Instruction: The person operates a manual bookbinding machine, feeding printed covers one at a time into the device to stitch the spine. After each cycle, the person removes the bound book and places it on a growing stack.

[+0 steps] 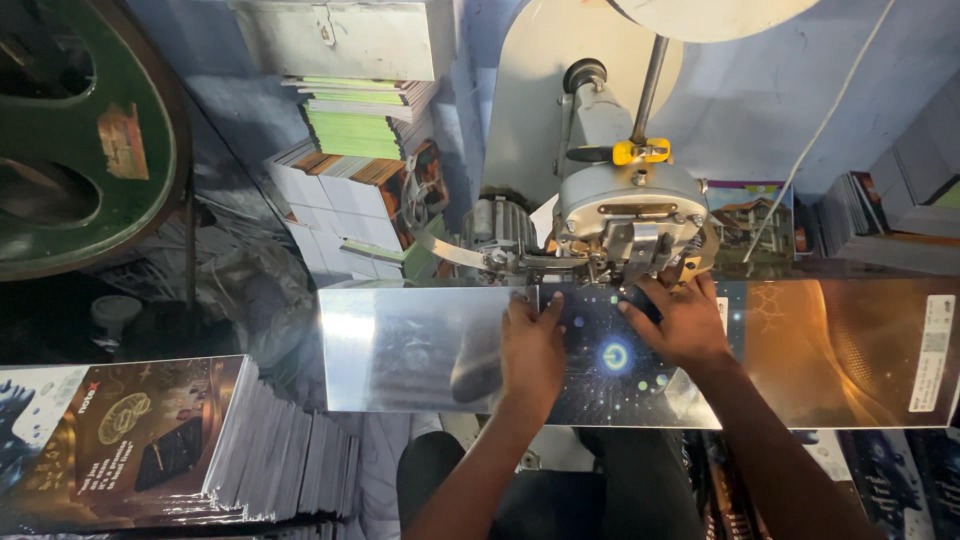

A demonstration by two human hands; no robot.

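A long glossy printed cover sheet [420, 350], dark with a glowing round mark and an orange right part, lies flat across the machine's table. My left hand [530, 345] presses flat on it near the middle, fingers pointing towards the machine. My right hand [680, 320] rests flat on the same sheet, fingers spread, just under the grey metal stitching head [625, 215]. Both hands hold the sheet down beneath the head. My legs in dark trousers [560, 490] show under the table edge.
A fanned stack of printed booklets [180, 440] lies at lower left. More booklet piles [355, 150] stand behind the table on the left, others [880, 215] at the right. A big green wheel [70, 140] fills the upper left.
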